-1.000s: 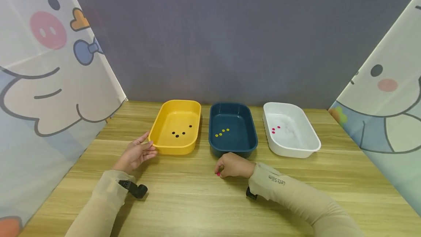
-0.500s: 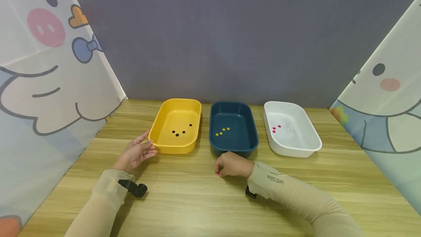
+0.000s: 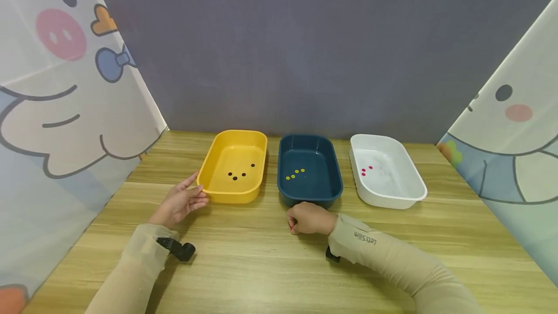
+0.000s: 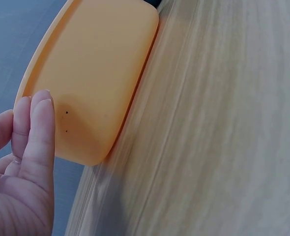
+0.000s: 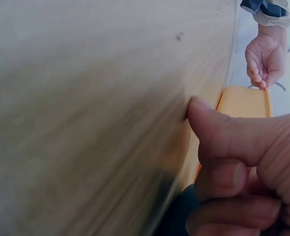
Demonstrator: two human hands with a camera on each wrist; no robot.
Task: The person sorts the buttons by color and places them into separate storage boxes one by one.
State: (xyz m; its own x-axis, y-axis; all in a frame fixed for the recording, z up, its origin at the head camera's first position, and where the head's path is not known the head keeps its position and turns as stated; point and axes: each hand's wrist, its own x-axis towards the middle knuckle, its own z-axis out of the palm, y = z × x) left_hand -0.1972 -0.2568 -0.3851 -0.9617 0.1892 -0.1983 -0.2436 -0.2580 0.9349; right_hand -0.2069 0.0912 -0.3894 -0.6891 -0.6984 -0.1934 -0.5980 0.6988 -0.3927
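My left hand (image 3: 180, 202) grips the near left corner of a yellow tray (image 3: 231, 198), thumb at the rim and fingers against the wall. Several small black buttons (image 3: 235, 178) lie in that tray. Just in front of a dark blue tray (image 3: 310, 197), my right hand (image 3: 310, 218) is down at the tabletop, thumb and index finger pinching a small pinkish-red button (image 3: 291, 228), of which only a sliver shows. Several yellow buttons (image 3: 297, 171) lie inside the blue tray. Three pinkish-red buttons (image 3: 364, 174) sit in a white tray (image 3: 390, 201) on the right.
All the trays stand in a row on a wood-grain table (image 3: 244, 265), near a grey back panel (image 3: 305, 52). Side panels with cartoon prints (image 3: 87, 110) border the table left and right. Black wrist cameras (image 3: 185, 252) stick out below the sleeves.
The red button under my right fingertips has gone from plainly visible to mostly covered as the fingers drew together on it. My left hand stays on the yellow tray's corner.
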